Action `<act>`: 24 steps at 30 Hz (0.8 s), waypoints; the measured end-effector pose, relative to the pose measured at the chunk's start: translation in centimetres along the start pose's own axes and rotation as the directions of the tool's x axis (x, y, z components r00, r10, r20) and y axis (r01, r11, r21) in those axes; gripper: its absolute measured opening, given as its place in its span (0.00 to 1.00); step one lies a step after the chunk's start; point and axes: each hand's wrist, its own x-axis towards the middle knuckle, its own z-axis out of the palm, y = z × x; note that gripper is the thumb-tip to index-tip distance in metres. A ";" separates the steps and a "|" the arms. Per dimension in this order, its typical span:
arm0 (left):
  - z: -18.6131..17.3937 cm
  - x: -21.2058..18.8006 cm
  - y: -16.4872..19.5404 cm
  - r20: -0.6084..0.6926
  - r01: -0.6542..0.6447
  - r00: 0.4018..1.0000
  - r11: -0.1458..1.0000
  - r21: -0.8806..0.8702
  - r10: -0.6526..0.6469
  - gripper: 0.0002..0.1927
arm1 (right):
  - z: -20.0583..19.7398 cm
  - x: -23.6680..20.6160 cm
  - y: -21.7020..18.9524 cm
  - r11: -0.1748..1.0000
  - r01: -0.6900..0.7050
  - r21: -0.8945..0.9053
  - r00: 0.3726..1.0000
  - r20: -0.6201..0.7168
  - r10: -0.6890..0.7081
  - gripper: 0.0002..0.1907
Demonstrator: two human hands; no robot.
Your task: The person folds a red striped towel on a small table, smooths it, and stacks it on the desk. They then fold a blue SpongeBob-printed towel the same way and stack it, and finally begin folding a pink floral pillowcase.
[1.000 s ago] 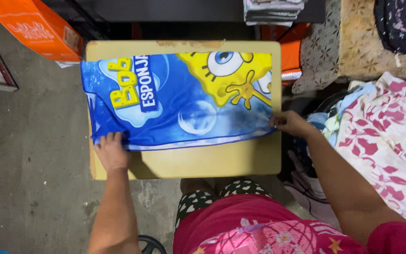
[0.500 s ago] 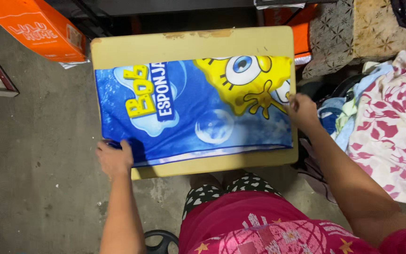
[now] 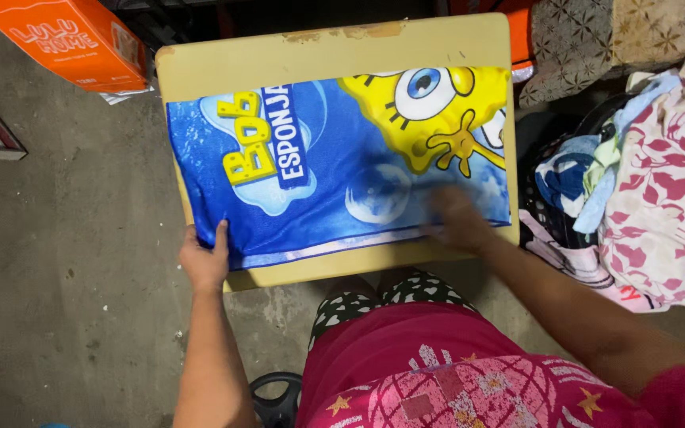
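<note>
Head view: two hands on a blue towel

Centre frame, the yellow bench (image 3: 279, 59) carries the blue cartoon towel (image 3: 319, 170) spread flat. Laundry pile (image 3: 660, 182) lies at right. Left hand (image 3: 204, 261) pinches the towel's lower-left corner; right hand (image 3: 455, 222), blurred, rests flat and released on its lower-right edge.

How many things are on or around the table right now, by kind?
Blue cartoon-print towels, spread on the table under both hands: 1
Cream tables: 1
Orange cardboard boxes: 1
Laundry baskets, dark, heaped with clothes: 1
Total: 4
</note>
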 end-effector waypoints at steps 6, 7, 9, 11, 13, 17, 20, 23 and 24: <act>-3.2 0.8 -1.7 -0.027 0.049 0.998 0.988 -0.147 -0.054 0.13 | 2.7 -1.0 -1.4 0.983 -0.132 -0.130 0.991 -0.012 0.131 0.19; -3.6 0.9 -2.1 -0.021 0.058 0.998 0.979 -0.196 -0.064 0.13 | 2.5 -1.5 -1.2 0.986 -0.119 -0.116 0.992 -0.052 0.114 0.18; -3.7 0.5 -3.0 -0.001 0.038 0.999 0.992 -0.123 -0.038 0.11 | 2.1 -2.7 -1.1 0.991 -0.089 -0.095 0.988 -0.137 0.076 0.16; -3.3 0.2 -3.7 -0.008 -0.010 1.000 0.997 -0.070 0.009 0.11 | 1.6 -3.6 -1.4 0.988 -0.077 -0.135 0.997 -0.028 0.074 0.16; -2.5 -0.4 -4.0 -0.025 -0.064 0.998 0.998 -0.026 0.063 0.11 | 1.2 -3.9 -1.9 0.987 -0.090 -0.135 0.993 0.066 0.100 0.16; -1.4 0.1 -3.3 -0.005 0.067 0.998 0.961 0.267 -0.068 0.14 | 1.0 -2.5 -2.1 0.987 -0.147 -0.059 0.986 0.068 0.151 0.17; -0.1 2.9 -1.4 -0.016 -0.110 0.993 0.948 0.299 0.120 0.19 | 0.0 -0.1 0.1 0.955 -0.292 -0.049 0.944 -0.178 0.279 0.16; 1.6 7.7 1.4 0.010 -0.148 0.989 0.964 0.221 0.150 0.25 | -2.3 3.6 4.5 0.930 -0.364 -0.046 0.765 -0.585 0.270 0.13; 2.3 9.5 2.4 0.000 -0.187 0.981 0.954 0.233 0.192 0.27 | -3.2 4.8 6.0 0.888 -0.460 -0.027 0.710 -0.612 0.349 0.18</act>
